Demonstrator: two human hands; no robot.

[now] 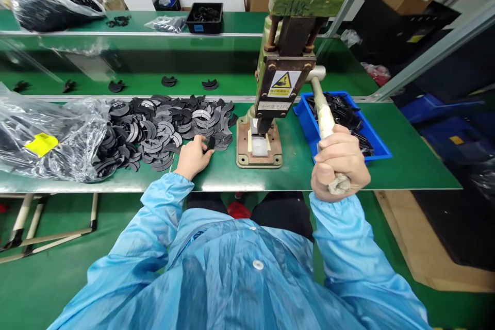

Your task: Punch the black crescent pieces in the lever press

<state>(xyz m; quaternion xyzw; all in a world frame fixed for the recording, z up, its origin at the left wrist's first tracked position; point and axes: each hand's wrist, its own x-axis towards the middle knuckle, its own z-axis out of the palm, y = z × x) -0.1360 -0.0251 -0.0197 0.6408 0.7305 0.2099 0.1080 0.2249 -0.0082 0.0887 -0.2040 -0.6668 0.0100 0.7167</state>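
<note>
My left hand (194, 157) pinches a small black curved part (211, 143) at the right front edge of a pile of dark curved parts (154, 126). My right hand (340, 164) is wrapped round the pale lever handle (324, 108) of a green press (307, 4). Under the press ram, a light block (259, 146) sits on the metal base (242, 159), with no hand on it. To the right of the press, partly behind my right hand, a blue bin (381, 149) holds black parts.
A clear plastic bag (73, 139) with a yellow label lies left of the pile. Several small black parts line the bench behind, one of them (210, 84) near the press. A black bin (204, 18) stands on the back shelf; a metal post (436, 54) slants at the right.
</note>
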